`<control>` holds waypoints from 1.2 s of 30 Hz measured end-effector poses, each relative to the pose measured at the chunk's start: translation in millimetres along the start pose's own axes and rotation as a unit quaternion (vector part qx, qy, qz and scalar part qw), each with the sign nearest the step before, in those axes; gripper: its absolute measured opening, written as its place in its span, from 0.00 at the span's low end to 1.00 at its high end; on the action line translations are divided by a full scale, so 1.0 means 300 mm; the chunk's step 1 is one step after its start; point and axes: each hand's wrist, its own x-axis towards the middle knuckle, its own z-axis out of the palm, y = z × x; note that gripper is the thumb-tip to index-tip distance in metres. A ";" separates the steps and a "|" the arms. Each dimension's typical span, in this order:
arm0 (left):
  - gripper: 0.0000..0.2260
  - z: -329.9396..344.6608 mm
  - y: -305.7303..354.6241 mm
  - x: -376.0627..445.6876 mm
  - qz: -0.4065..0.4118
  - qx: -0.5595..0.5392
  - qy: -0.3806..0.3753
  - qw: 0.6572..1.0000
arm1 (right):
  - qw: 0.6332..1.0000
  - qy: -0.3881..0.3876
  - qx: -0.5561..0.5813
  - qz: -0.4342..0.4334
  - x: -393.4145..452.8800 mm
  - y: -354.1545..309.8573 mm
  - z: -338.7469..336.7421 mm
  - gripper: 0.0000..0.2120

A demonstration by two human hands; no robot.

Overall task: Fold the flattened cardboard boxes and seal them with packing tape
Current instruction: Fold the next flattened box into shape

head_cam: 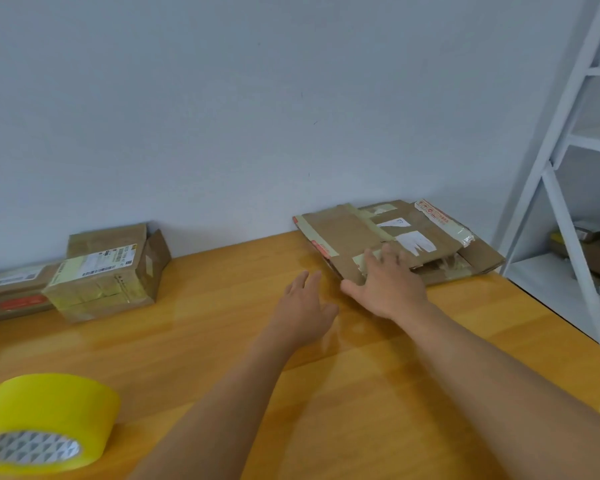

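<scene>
A stack of flattened cardboard boxes (347, 233) lies at the table's far right, against the wall. My right hand (387, 285) rests on the near edge of the top flattened box, fingers spread and straight. My left hand (305, 306) hovers open over the bare tabletop just left of the stack, touching nothing. A large roll of yellow packing tape (49, 420) sits at the near left corner.
Two sealed boxes sit far left by the wall: a taped one (108, 275) and a long flat one (11, 292). The wooden table (222, 341) ends at its right edge near a white metal shelf (568, 168) holding parcels.
</scene>
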 end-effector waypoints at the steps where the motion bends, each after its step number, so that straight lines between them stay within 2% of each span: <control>1: 0.32 -0.001 -0.002 -0.009 -0.007 -0.014 -0.002 1.000 | 1.000 0.009 0.010 -0.014 -0.024 -0.015 -0.003 0.43; 5: 0.35 -0.001 -0.008 -0.063 -0.017 -0.083 0.003 0.996 | 0.996 0.038 0.031 -0.068 -0.110 -0.060 0.003 0.36; 12: 0.33 -0.034 -0.053 -0.220 -0.032 -0.130 0.061 0.989 | 0.987 0.022 0.046 -0.154 -0.262 -0.099 0.009 0.41; 13: 0.34 -0.041 -0.063 -0.250 -0.025 -0.130 0.070 0.989 | 0.984 0.028 0.042 -0.170 -0.283 -0.101 0.012 0.39; 16: 0.34 -0.057 -0.088 -0.333 -0.005 -0.137 0.097 0.986 | 0.972 0.081 0.056 -0.213 -0.345 -0.114 0.025 0.22; 18: 0.34 -0.065 -0.105 -0.378 0.000 -0.138 0.114 0.984 | 0.966 0.102 0.081 -0.222 -0.390 -0.130 0.029 0.17; 22: 0.30 -0.079 -0.143 -0.456 0.019 -0.132 0.155 0.979 | 0.963 0.086 0.136 -0.218 -0.468 -0.155 0.034 0.20; 25: 0.26 -0.094 -0.180 -0.499 -0.001 -0.152 0.207 0.966 | 0.955 0.070 0.203 -0.204 -0.519 -0.155 0.027 0.19; 29: 0.28 -0.127 -0.214 -0.549 -0.032 -0.203 0.279 0.938 | 0.940 0.061 0.289 -0.169 -0.569 -0.132 0.013 0.16; 32: 0.30 -0.142 -0.230 -0.577 -0.051 -0.230 0.294 0.926 | 0.908 0.040 0.396 -0.130 -0.590 -0.104 0.018 0.09; 36: 0.34 -0.147 -0.229 -0.599 -0.049 -0.272 0.290 0.916 | 0.862 0.026 0.501 -0.071 -0.619 -0.092 0.019 0.10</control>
